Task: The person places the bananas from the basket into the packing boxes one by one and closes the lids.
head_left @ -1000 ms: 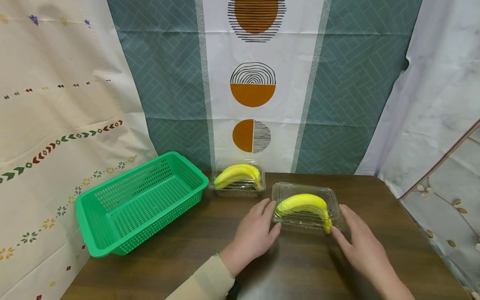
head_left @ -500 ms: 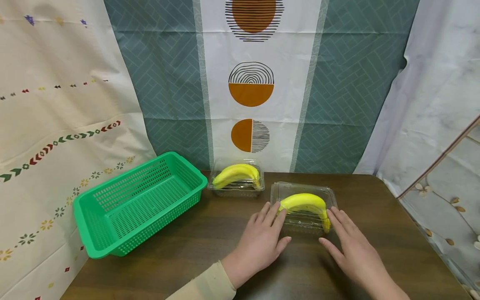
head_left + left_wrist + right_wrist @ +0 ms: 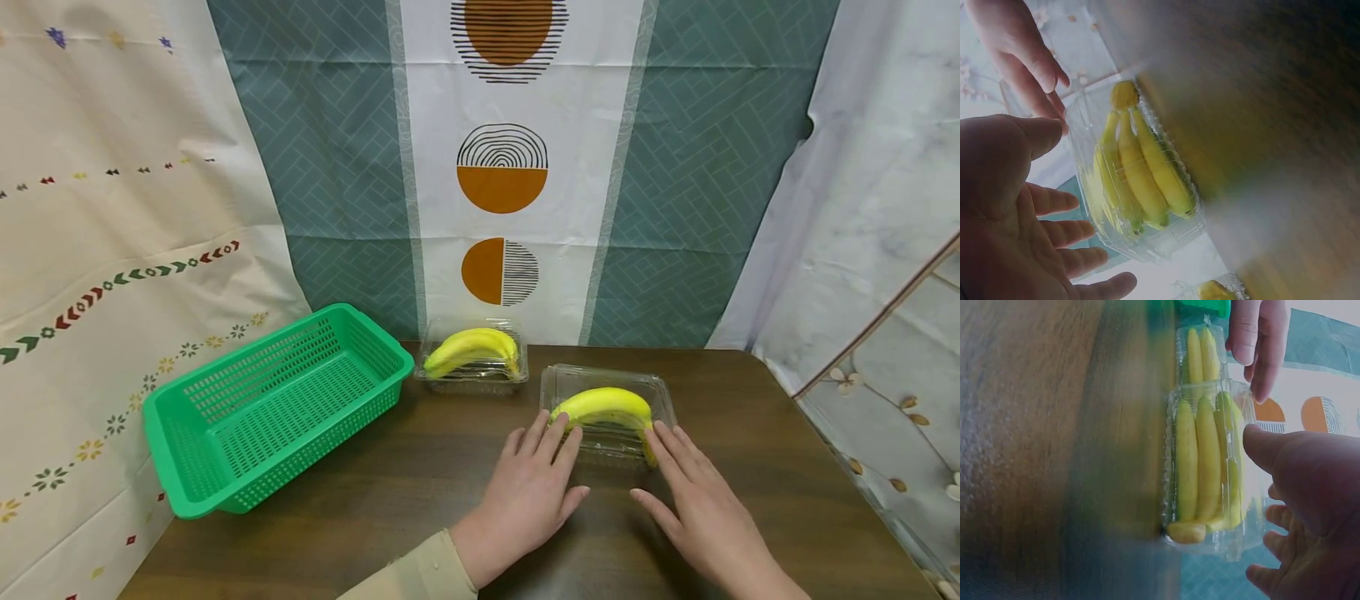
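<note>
A bunch of bananas [image 3: 607,403] lies in a clear plastic box [image 3: 564,380] on the table, right of the middle in the head view. My left hand [image 3: 528,490] is at the box's near left corner, fingers spread and fairly straight, overlapping its front. At the near right, my right hand [image 3: 699,504] has its fingertips by the bananas' stem end, thumb pointing inward. Neither hand grips anything. From the left wrist, several bananas [image 3: 1138,172] show through the box wall, joined at the stem. In the right wrist view my right hand [image 3: 1319,494] stands beside the box, fingers parted.
A second clear box [image 3: 480,387] with bananas [image 3: 472,348] stands at the table's back edge, left of the first. Further left is a green slotted basket [image 3: 288,454] with nothing in it. Patterned cloths [image 3: 345,167] hang behind and at both sides of the brown table [image 3: 360,500].
Both hands have left the box's sides and come over its near edge, the left one shifting right and toward me, the right one shifting left. The boxes and basket stay put.
</note>
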Available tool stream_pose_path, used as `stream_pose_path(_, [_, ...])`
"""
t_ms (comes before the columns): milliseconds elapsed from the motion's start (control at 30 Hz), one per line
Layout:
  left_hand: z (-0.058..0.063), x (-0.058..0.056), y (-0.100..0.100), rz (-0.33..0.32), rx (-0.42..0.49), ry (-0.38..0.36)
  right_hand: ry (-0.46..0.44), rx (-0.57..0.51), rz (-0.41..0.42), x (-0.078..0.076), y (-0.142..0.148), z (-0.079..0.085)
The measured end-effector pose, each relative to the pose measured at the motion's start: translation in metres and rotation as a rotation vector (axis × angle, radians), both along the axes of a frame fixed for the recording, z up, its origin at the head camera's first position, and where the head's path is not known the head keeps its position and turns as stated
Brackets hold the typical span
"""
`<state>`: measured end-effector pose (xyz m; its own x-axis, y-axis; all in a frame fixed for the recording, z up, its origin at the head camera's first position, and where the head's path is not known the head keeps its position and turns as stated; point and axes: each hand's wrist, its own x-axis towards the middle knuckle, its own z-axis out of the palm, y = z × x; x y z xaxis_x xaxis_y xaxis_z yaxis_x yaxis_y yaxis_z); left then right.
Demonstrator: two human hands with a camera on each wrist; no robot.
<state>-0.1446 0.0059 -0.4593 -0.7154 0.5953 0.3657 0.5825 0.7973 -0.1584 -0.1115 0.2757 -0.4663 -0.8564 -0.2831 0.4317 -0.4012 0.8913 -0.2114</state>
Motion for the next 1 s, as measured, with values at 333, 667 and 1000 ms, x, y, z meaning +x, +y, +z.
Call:
stream_pose_path(333, [0.002,0.0,0.002,0.004,-0.021,0.003,-0.033,0.007,-0.019,0.0,-0.002,0.001])
stream_pose_path(667, [0.002,-0.003,0.005,0.007,-0.015,-0.001,-0.016,-0.004,-0.009,-0.003,-0.001,0.0])
stream_pose_path(1000, [0.003,-0.01,0.008,0.015,0.009,-0.009,-0.025,-0.003,-0.012,-0.011,0.001,-0.001])
